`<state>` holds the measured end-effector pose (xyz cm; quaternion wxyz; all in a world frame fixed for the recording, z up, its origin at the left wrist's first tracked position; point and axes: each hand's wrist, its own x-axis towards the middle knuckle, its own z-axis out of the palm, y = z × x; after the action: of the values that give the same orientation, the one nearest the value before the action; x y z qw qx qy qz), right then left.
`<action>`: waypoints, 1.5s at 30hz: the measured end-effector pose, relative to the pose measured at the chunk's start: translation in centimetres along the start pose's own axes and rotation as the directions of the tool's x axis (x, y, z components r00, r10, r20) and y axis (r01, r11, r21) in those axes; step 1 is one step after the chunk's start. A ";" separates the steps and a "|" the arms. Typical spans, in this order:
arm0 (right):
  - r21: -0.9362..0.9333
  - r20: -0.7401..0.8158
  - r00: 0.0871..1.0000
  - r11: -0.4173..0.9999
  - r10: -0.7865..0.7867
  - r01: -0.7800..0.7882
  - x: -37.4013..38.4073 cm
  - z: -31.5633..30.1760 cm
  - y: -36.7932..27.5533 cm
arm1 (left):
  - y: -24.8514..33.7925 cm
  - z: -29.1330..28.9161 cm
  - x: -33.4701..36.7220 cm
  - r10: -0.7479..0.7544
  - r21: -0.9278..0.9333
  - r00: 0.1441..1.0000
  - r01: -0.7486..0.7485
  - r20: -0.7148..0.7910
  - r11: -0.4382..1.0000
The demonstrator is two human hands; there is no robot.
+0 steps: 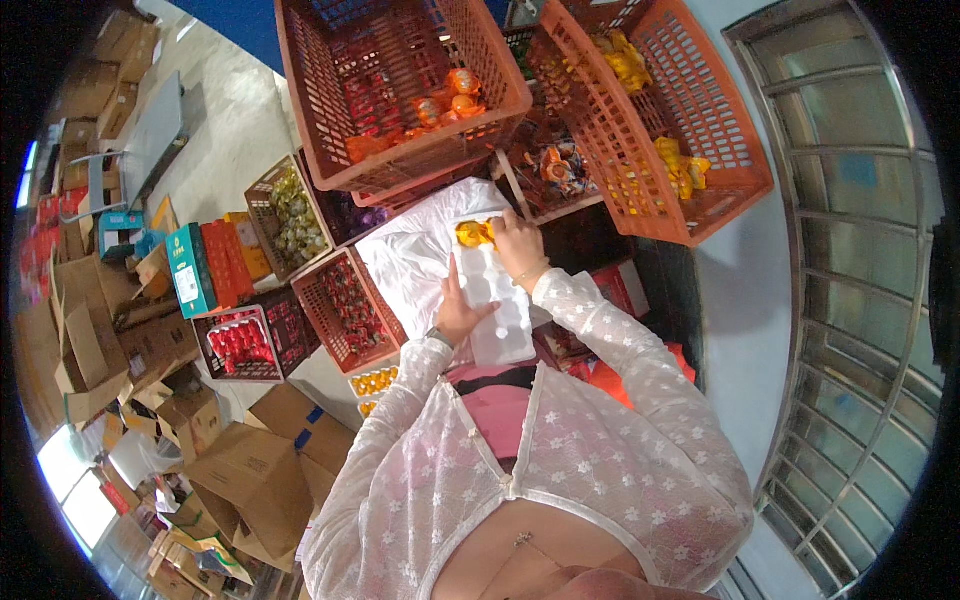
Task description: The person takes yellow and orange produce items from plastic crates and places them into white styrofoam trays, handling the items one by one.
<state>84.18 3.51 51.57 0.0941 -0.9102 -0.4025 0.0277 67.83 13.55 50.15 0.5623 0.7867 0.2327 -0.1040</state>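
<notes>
A white compartment tray point(484, 284) lies lengthwise before me on crumpled white plastic sheeting point(410, 256). At its far end sit yellow foil-wrapped balls point(470, 235). My right hand point(519, 247) is closed at the tray's far right corner, its fingertips gripping one yellow wrapped ball, mostly hidden by the fingers. My left hand point(462, 308) rests along the tray's left side, fingers stretched forward and thumb spread across the tray. The compartments between my hands show bare white.
Beyond the sheeting stands an orange crate point(420, 150) holding orange-wrapped balls; another orange crate point(690, 215) at right holds yellow ones. A crate of red-wrapped pieces point(345, 310) and a crate of green-wrapped pieces point(290, 215) are at left. Cardboard boxes point(250, 470) crowd the lower left.
</notes>
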 end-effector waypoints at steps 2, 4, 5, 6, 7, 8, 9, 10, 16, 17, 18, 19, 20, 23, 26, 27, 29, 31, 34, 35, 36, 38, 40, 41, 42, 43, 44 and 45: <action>-0.004 0.004 1.000 1.000 0.002 -0.002 -0.1 0.1 -0.5 | -1.0 0.3 0.0 0.065 0.056 0.997 -0.063 -0.042 0.996; -0.025 0.026 0.999 0.999 0.025 -0.024 0.2 -0.7 -0.8 | -1.3 0.4 0.1 0.117 0.083 0.992 -0.112 -0.054 0.990; -0.012 0.037 0.999 0.999 0.033 -0.032 0.2 -0.8 -0.9 | -1.5 0.4 0.1 0.130 0.084 0.990 -0.125 -0.051 0.989; -0.001 0.043 0.998 0.999 0.039 -0.039 0.3 -0.9 -0.7 | -1.3 0.3 0.2 0.148 0.085 0.988 -0.143 -0.051 0.986; 0.010 0.049 0.998 0.999 0.045 -0.045 0.5 -1.2 -0.6 | -1.2 0.3 0.3 0.120 0.074 0.992 -0.117 -0.038 0.990; 0.041 0.069 0.995 0.996 0.078 -0.081 0.4 -1.6 -0.3 | -1.0 0.3 0.1 0.093 0.063 0.995 -0.091 -0.024 0.994; 0.078 0.075 0.995 0.995 0.061 -0.067 0.4 -2.4 -0.2 | -0.9 0.2 -0.1 0.059 0.056 0.998 -0.059 -0.015 0.997; 0.115 0.080 0.996 0.992 0.043 -0.052 0.4 -3.3 0.0 | -0.7 0.1 -0.1 0.067 0.050 0.998 -0.066 -0.013 0.997; 0.356 -0.009 0.999 0.934 0.043 -0.037 -0.3 -6.5 1.1 | -1.6 0.5 0.1 0.073 0.081 0.997 -0.072 -0.010 0.994; 0.418 -0.056 0.997 0.908 0.048 -0.021 -0.3 -7.9 1.2 | -1.6 0.5 0.0 0.063 0.076 0.998 -0.062 -0.009 0.995; 0.475 -0.102 0.993 0.880 0.061 -0.005 -0.3 -9.7 1.3 | -1.1 0.4 0.0 0.054 0.069 0.999 -0.054 -0.004 0.996; 0.595 -0.129 0.986 0.804 0.106 -0.009 -0.1 -11.7 1.7 | -0.6 0.3 0.0 0.047 0.062 0.999 -0.047 -0.002 0.997; 0.705 -0.152 0.977 0.709 0.150 0.001 0.1 -14.1 2.5 | -0.3 0.2 0.1 0.035 0.054 0.999 -0.035 -0.008 0.998; 0.925 -0.125 0.918 0.378 0.377 -0.030 0.9 -20.2 6.7 | -0.1 -0.1 -0.1 0.041 0.051 0.999 -0.040 -0.018 0.998; 0.970 -0.192 0.806 0.235 0.561 0.067 1.6 -22.0 15.8 | -1.1 0.3 0.1 0.080 0.062 0.997 -0.078 -0.018 0.995; 0.962 -0.211 0.769 0.266 0.604 0.055 1.8 -21.6 19.6 | -1.1 0.4 0.1 0.064 0.052 0.998 -0.063 -0.019 0.997; 0.929 -0.105 0.613 0.297 0.783 -0.220 2.9 -21.3 24.5 | -1.1 0.5 0.1 0.031 0.042 0.999 -0.030 -0.017 0.999; 0.850 0.092 0.555 0.225 0.827 -0.476 4.0 -17.9 30.9 | -0.9 0.5 0.4 0.002 0.046 1.000 -0.002 -0.001 0.999; 0.588 0.396 0.338 0.047 0.853 -0.807 5.5 -13.3 35.3 | -1.0 0.5 0.3 0.032 0.044 0.999 -0.031 -0.014 0.999; 0.647 0.495 0.319 -0.098 0.808 -0.756 4.8 -11.3 37.8 | -1.1 0.6 0.4 0.054 0.043 0.998 -0.053 -0.016 0.998; 0.673 0.585 0.293 -0.251 0.756 -0.696 4.0 -9.5 40.3 | -1.1 0.8 0.6 0.058 0.040 0.998 -0.057 -0.010 0.998; 0.710 0.592 0.340 -0.274 0.730 -0.648 3.6 -7.5 42.0 | -2.5 1.1 1.2 0.084 0.014 0.996 -0.084 -0.005 0.996; 0.328 0.510 0.258 0.091 0.821 -0.940 5.0 -8.1 40.7 | -2.6 0.7 0.9 0.059 0.040 0.998 -0.058 -0.010 0.998; 0.065 0.446 0.250 0.247 0.859 -0.967 5.5 -8.8 39.5 | -2.5 0.5 0.6 0.035 0.040 0.999 -0.034 -0.009 0.999; -0.064 0.506 0.311 0.394 0.804 -0.917 6.3 -10.1 37.2 | -2.6 0.2 0.3 0.012 0.038 1.000 -0.011 -0.010 0.999; -0.191 0.400 0.373 0.475 0.837 -0.859 5.2 -8.9 37.2 | -2.5 0.3 0.7 0.008 0.029 1.000 -0.009 0.007 1.000; -0.325 0.297 0.446 0.528 0.845 -0.784 4.0 -6.8 37.1 | -2.8 0.4 0.9 0.025 0.033 1.000 -0.025 0.008 0.999; -0.401 0.288 0.461 0.543 0.839 -0.738 4.1 -6.3 37.4 | -3.1 0.6 0.8 0.038 0.037 0.999 -0.038 0.001 0.999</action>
<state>114.95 -18.99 50.66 -0.1263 -0.9626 0.0576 0.2329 67.14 14.00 47.01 0.5497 0.8011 0.2157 -0.0978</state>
